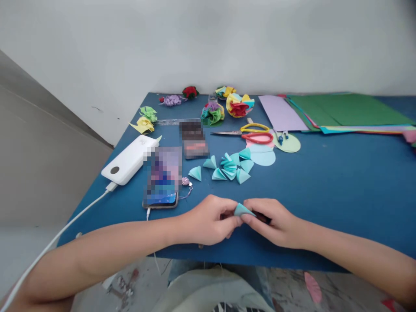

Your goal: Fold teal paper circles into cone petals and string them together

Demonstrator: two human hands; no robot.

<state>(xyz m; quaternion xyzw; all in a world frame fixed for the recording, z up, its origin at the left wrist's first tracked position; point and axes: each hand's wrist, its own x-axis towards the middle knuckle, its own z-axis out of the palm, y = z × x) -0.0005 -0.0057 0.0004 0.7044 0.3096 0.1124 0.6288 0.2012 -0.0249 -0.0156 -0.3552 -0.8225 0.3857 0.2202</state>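
Observation:
Near the table's front edge, a folded turquoise paper cone (243, 210) is pinched between my two hands. My left hand (216, 221) grips its left side with thumb and fingers. From the other side, the thumb and fingertips of my right hand (276, 221) close on it. A dark object (262, 217) shows inside my right hand; its kind I cannot make out. Just beyond the hands lie several similar folded turquoise pieces (229, 167) in a loose cluster. Paper circles, among them a light blue one (262, 156) and a green one (289, 143), lie behind to the right.
Scissors (242, 132) with yellow and red handles rest past the folded pieces. Left of them are a phone (162, 177), a white power bank (130, 160) with a cable and a dark pixelated item (194, 138). Paper flowers (239, 106) and stacked coloured sheets (351, 112) line the back.

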